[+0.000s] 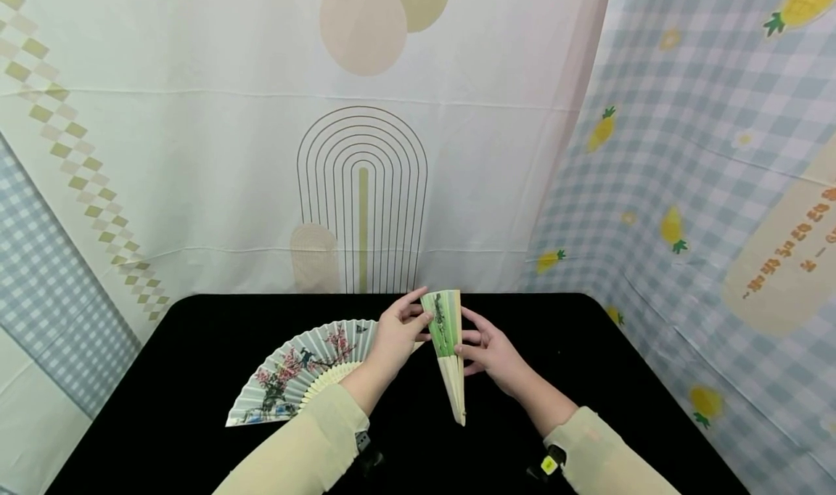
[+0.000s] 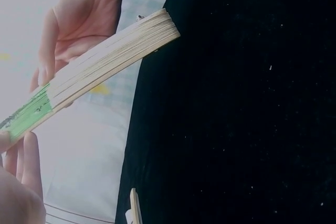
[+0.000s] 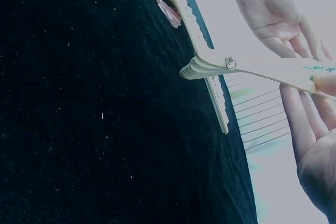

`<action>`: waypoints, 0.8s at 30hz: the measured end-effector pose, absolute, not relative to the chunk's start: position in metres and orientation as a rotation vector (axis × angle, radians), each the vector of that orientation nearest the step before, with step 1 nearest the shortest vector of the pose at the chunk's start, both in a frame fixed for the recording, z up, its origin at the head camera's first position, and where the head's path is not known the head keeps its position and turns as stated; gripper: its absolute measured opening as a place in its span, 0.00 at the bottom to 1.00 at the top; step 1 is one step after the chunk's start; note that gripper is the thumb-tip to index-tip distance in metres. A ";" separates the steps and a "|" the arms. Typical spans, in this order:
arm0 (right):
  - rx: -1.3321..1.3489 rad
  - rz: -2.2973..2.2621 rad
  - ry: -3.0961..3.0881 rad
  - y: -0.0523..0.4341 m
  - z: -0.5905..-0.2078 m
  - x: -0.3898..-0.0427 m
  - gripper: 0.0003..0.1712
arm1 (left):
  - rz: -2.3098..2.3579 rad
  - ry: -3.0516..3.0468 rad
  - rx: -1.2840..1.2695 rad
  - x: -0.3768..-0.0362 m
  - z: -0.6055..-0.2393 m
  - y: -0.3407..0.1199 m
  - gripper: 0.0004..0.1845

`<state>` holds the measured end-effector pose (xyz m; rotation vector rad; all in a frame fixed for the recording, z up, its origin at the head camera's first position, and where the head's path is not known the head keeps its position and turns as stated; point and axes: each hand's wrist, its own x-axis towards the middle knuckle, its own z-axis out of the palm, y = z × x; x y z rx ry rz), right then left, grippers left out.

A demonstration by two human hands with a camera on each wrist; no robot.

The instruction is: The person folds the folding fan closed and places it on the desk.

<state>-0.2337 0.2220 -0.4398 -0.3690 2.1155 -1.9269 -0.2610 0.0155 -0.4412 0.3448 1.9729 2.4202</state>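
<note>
A folded green paper fan (image 1: pixel 448 350) with pale bamboo ribs is held above the black table (image 1: pixel 196 335), its pivot end pointing toward me. My left hand (image 1: pixel 400 332) pinches its upper green part from the left. My right hand (image 1: pixel 486 350) holds it from the right side with thumb and fingers. The left wrist view shows the stacked ribs of the green fan (image 2: pixel 105 66) edge-on, and the right wrist view shows that fan's pivot rivet (image 3: pixel 229 64). An open fan (image 1: pixel 302 368) painted with pink blossoms and birds lies flat on the table to the left.
The black table fills the lower part of the head view, its right half (image 1: pixel 620 379) bare. Patterned cloth backdrops hang behind (image 1: pixel 362 154) and at the right (image 1: pixel 705 190). Both forearms wear cream sleeves.
</note>
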 end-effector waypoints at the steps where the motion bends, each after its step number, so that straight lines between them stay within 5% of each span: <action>1: -0.367 -1.924 2.116 0.222 -0.440 -0.234 0.46 | 2.413 1.981 0.342 -0.261 -0.441 0.016 0.27; 24: -0.274 -1.836 2.188 0.216 -0.443 -0.238 0.42 | 2.344 2.082 0.350 -0.258 -0.439 0.016 0.26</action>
